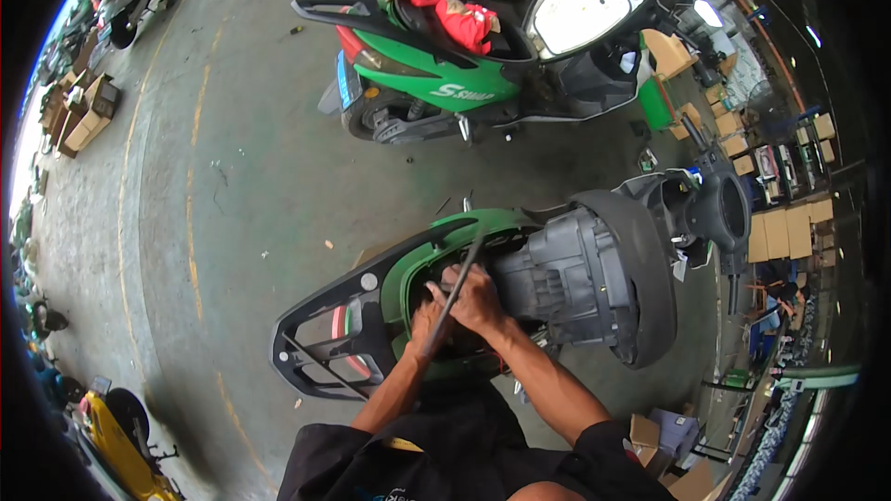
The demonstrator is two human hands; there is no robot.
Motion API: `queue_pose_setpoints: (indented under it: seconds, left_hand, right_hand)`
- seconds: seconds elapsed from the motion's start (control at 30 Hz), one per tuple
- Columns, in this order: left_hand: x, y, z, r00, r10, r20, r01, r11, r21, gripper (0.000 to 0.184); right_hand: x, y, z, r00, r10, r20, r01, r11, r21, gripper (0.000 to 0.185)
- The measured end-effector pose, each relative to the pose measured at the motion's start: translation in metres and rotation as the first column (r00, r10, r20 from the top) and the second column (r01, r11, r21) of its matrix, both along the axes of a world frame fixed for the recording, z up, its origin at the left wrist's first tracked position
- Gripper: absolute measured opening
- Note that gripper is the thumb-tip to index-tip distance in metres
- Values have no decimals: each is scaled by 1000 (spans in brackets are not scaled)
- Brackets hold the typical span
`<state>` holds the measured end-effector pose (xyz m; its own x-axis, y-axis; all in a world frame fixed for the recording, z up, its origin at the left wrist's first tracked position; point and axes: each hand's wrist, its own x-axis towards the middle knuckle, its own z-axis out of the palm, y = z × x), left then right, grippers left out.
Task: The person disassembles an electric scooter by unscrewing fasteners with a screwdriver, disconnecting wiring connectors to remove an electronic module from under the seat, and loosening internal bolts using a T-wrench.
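Note:
My left hand [430,319] and my right hand [476,300] are close together inside the seat opening of a green and black scooter [408,283]. A long, thin dark rod [457,289] slants across in front of both hands; I cannot tell which hand, if either, grips it. The fingers of both hands are curled and partly hidden, and what they hold down in the opening does not show. Right of my right hand, a grey moulded storage bucket [557,269] lies over the scooter's middle, beside the dark seat [640,278].
Another green scooter [445,83] stands across from me with its seat raised and a red cloth [455,19] on it. Cardboard boxes [88,116] lie at the far left, above a yellow scooter [116,445]. Shelves with cartons [789,232] line the right side.

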<state>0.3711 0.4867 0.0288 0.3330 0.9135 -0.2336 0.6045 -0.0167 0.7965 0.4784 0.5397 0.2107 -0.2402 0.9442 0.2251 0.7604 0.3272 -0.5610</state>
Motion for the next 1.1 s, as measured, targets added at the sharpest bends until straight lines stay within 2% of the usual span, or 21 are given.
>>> queue_pose_setpoints:
  seconds: [0.03, 0.1, 0.17, 0.2, 0.27, 0.3, 0.37, 0.5, 0.57, 0.6, 0.63, 0.7, 0.73, 0.77, 0.83, 0.9, 0.97, 1.0, 1.03, 1.07, 1.1]
  left_hand:
    - [1, 2, 4, 999, 32, 28, -31, 999, -32, 48]
    - [-2, 3, 3, 999, 10, 30, -10, 1000, -28, 48]
    - [-3, 7, 3, 1000, -15, 12, 15, 1000, -4, 48]
    - [-3, 5, 2, 999, -44, -13, 43, 999, -8, 47]
    - [-4, 1, 0, 999, -20, 25, 19, 999, 50, 46]
    - [-4, 3, 1, 999, -26, 27, 24, 998, 59, 46]
    - [-5, 3, 2, 997, -60, -43, 60, 998, -13, 48]
    - [-5, 6, 12, 993, -85, -77, 84, 996, -19, 53]
    - [-5, 7, 6, 995, -67, -74, 65, 998, -23, 51]
    - [-8, 8, 6, 988, -129, -90, 123, 990, -66, 50]
    - [-9, 8, 8, 976, -194, -104, 182, 977, -112, 48]
    - [-10, 11, 19, 979, -186, -79, 171, 972, -161, 47]
    - [-12, 11, 26, 983, -175, -59, 158, 963, -216, 46]
    - [-11, 12, 29, 982, -180, -64, 162, 962, -221, 46]
    - [-8, 10, 29, 981, -193, -15, 190, 951, 244, 49]
    - [-6, 2, 26, 946, -215, -242, 302, 859, 415, 54]
    - [-13, -21, 77, 879, -257, -403, 335, 932, 136, 61]
    - [-20, -44, 73, 828, -320, -460, 432, 888, 159, 61]
    - [-25, -56, 69, 774, -366, -517, 524, 828, 198, 62]
    - [-32, -70, 70, 645, -553, -526, 642, 767, -20, 65]
    - [-45, -86, 71, 620, -580, -528, 656, 753, -57, 65]
  right_hand:
    - [0, 2, -1, 997, 13, 72, -17, 998, 59, 23]
    - [1, 1, 1, 999, -12, 35, 12, 1000, 6, 20]
    - [2, 2, -8, 955, 53, -291, -65, 997, -31, 21]
    - [3, -1, -14, 957, 50, -286, -58, 998, -20, 21]
    - [8, -2, -23, 960, 50, -276, -109, 973, -202, 22]
    - [6, -3, -16, 963, 29, -267, -75, 984, -165, 22]
    - [6, -3, -14, 1000, -14, 0, 14, 983, -182, 25]
    - [4, 0, -4, 988, 20, 154, 1, 991, -131, 25]
    - [0, -1, 17, 1000, -23, -22, 20, 995, -98, 30]
    - [4, -1, -10, 966, 23, -256, -35, 998, -44, 32]
    - [5, -2, -18, 967, 20, -256, -31, 999, -41, 32]
    - [4, -6, -24, 952, 26, -305, -55, 995, -85, 25]
    - [1, -7, -24, 985, -61, -164, 38, 990, -138, 23]
    - [1, -8, -24, 983, -67, -169, 42, 989, -143, 23]
    - [0, 1, 2, 984, -64, -164, 40, 988, -150, 25]
    - [6, 6, 3, 994, -2, 110, 14, 995, -102, 30]
    - [9, 3, -2, 1000, -13, 26, 15, 996, -90, 28]
    - [11, 3, -9, 993, -43, -113, 9, 957, -290, 26]
    - [14, 4, -10, 963, -4, -271, -74, 958, -276, 26]
    - [18, 3, -19, 961, 38, -273, -102, 970, -223, 24]
    - [19, 3, -13, 956, 46, -290, -126, 956, -264, 23]
